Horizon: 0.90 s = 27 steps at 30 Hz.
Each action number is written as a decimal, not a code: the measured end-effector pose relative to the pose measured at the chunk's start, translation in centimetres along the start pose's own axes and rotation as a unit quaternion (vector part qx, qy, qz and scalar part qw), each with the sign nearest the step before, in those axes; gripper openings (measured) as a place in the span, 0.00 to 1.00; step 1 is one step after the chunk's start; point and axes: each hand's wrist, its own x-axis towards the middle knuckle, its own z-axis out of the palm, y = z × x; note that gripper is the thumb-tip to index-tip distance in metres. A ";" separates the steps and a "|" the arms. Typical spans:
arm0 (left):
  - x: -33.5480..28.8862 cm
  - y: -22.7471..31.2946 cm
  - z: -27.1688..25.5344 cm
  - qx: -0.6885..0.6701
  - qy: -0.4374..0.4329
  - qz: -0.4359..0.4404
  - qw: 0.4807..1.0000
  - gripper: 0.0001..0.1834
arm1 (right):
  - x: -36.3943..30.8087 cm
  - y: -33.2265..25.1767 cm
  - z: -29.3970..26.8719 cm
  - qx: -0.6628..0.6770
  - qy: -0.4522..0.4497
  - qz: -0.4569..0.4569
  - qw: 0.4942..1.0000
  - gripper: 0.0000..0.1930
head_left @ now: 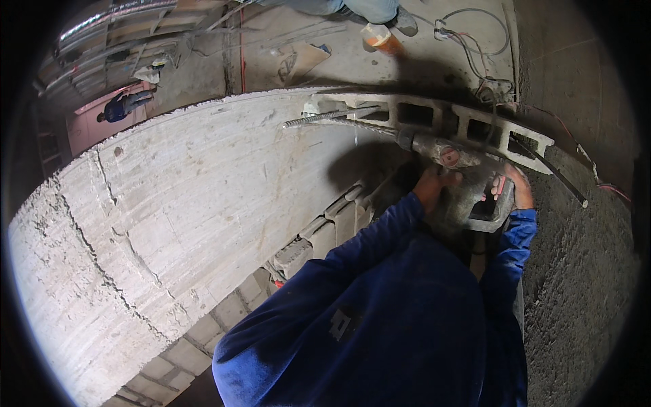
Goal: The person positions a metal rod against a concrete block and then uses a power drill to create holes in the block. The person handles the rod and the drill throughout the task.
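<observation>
A dusty grey rotary hammer drill (pixel 468 157) lies across both my hands, its long bit (pixel 366 126) pointing left toward the pale concrete surface (pixel 203 183). My left hand (pixel 436 186) grips the drill's underside near the middle of its body. Around the rear handle, my right hand (pixel 521 186) is closed. Just beyond the drill stands a row of hollow concrete blocks (pixel 444 112) with open cells. A ribbed steel bar (pixel 331 117) sticks out at the row's left end, beside the bit. Where the bit's tip touches, I cannot tell.
Another metal bar (pixel 569 186) juts out at the blocks' right end. Rough grey plaster (pixel 576 271) covers the right side. Beyond the blocks are an orange and white container (pixel 383 39), coiled cables (pixel 468 44) and a person's legs (pixel 369 9). Another person (pixel 125 106) stands far left.
</observation>
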 end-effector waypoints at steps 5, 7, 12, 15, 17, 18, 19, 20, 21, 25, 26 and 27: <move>0.6 -0.1 -0.3 -0.025 -0.012 -0.004 1.000 0.31 | 0.4 0.3 -0.1 0.018 -0.005 -0.002 1.000 0.19; 0.9 -0.4 -0.5 -0.050 -0.026 -0.002 0.998 0.31 | 0.4 0.2 0.0 0.015 -0.006 -0.004 1.000 0.19; 1.1 -0.9 -0.9 -0.056 -0.007 -0.014 0.998 0.31 | 0.5 -0.1 0.1 0.001 -0.016 -0.003 1.000 0.18; 0.8 -0.6 -0.7 -0.053 -0.001 -0.017 0.998 0.31 | 0.4 0.0 0.3 0.007 -0.008 0.004 1.000 0.18; 0.4 0.0 -0.5 -0.043 -0.006 -0.004 0.999 0.30 | 0.4 0.1 0.5 0.013 -0.004 -0.005 1.000 0.19; 0.1 0.3 -0.4 -0.025 -0.002 -0.005 1.000 0.30 | 0.4 0.1 0.6 0.019 -0.006 -0.004 1.000 0.19; -0.1 0.7 -0.3 -0.003 -0.004 -0.010 1.000 0.30 | 0.5 0.1 0.6 0.013 -0.006 -0.003 1.000 0.19; -0.2 1.0 -0.2 0.020 -0.008 -0.013 1.000 0.29 | 0.7 0.0 0.6 0.009 -0.014 -0.001 1.000 0.19; -0.4 1.2 -0.1 0.035 -0.005 0.004 0.999 0.29 | 1.0 -0.1 0.7 0.005 -0.021 0.001 1.000 0.19; 0.0 1.1 0.3 0.043 0.031 -0.006 0.999 0.29 | 1.8 -0.5 0.8 -0.012 -0.004 0.020 1.000 0.18; 0.3 0.9 0.3 0.022 0.032 -0.002 0.999 0.29 | 1.9 -0.6 0.8 -0.015 0.001 0.024 1.000 0.18; 0.7 0.8 0.3 0.025 0.043 -0.017 0.999 0.29 | 1.9 -0.7 0.9 -0.018 0.010 0.026 0.999 0.17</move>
